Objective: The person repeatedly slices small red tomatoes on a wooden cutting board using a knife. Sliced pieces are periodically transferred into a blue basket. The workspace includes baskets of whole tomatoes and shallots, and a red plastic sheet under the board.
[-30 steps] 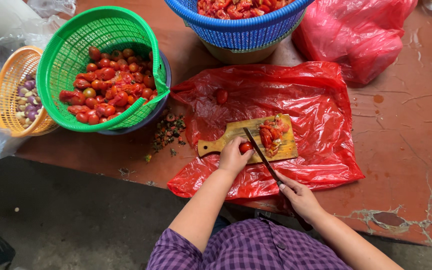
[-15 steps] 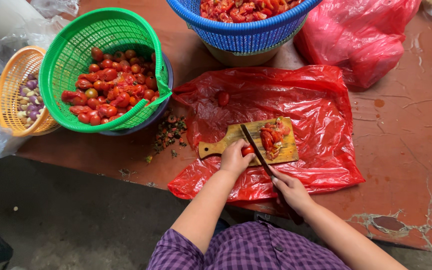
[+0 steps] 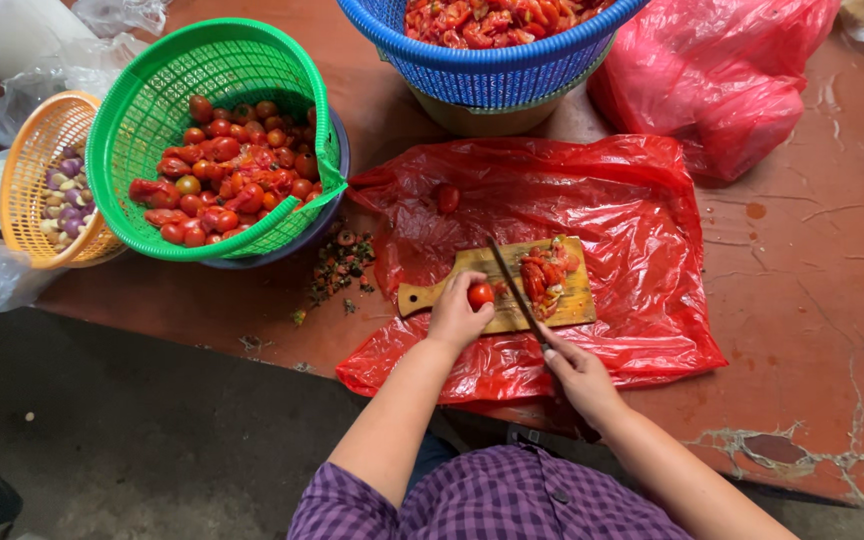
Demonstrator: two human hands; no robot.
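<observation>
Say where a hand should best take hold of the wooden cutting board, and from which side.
Probably by the short handle at the end of the cutting board, coming from the green basket's side. It juts out bare beside the left hand, while chopped tomato and the knife in the right hand cover the rest.

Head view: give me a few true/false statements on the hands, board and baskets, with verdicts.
1. The left hand holds a tomato at the cutting board. True.
2. The right hand is empty. False: it grips a knife whose blade lies across the board.
3. The board lies on a red plastic bag. True.
4. The green basket holds chopped pieces only. False: it holds mostly whole tomatoes.
5. The blue basket sits nearest the person. False: it sits at the far side of the table.
</observation>
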